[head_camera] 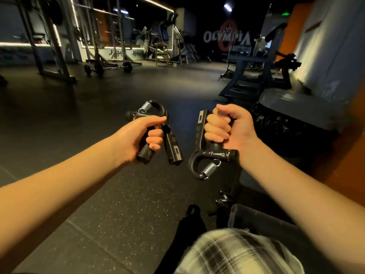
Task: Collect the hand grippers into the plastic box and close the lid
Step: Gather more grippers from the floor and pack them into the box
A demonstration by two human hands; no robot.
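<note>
My left hand (pixel 138 135) grips a black hand gripper (pixel 171 143) with its spring end pointing up and away. Held in my right hand (pixel 229 127) is a second black hand gripper (pixel 205 157), turned over so its steel spring hangs below. Both are raised above the dark gym floor, a short gap between them. Low on the right, a dark plastic box (pixel 262 220) shows part of its rim behind my right forearm. More metal springs (pixel 223 198) lie just beyond it, partly hidden.
A checked garment over my knee (pixel 237 254) fills the bottom edge. A padded bench (pixel 296 107) and a grey machine frame (pixel 246 76) stand to the right. Squat racks and a barbell (pixel 110 68) stand at the back left. Speckled rubber floor (pixel 98 194) lies below my arms.
</note>
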